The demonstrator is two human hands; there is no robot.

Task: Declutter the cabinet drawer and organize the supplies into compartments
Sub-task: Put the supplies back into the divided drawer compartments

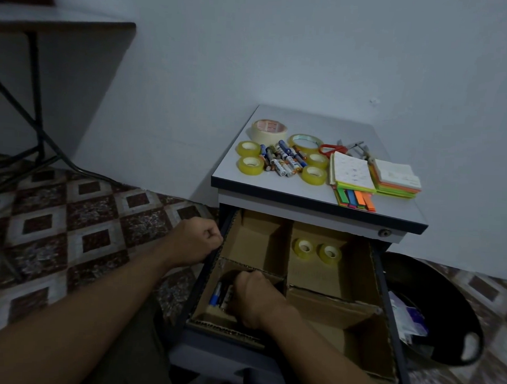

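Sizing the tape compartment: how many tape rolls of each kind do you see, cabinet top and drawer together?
Small yellow rolls: 6 (4 on the cabinet top, 2 in the drawer)
Big beige roll: 1
Big clear roll: 1
Total: 8

Beyond the right grip (255,297), the dark drawer (386,290) has brown cardboard dividers (255,244) and two yellow tape rolls (303,247), and just left of that grip lie blue, black and white batteries (219,297). Farther past both grips, the pale grey, dark-edged cabinet top (276,187) carries more yellow rolls (249,165), a cream roll with red print (268,129), red-handled scissors (332,150) and neon green, orange, blue and pink sticky notes (356,198). Left of the left grip (196,241), the floor (69,217) shows maroon-and-white diamond tiles
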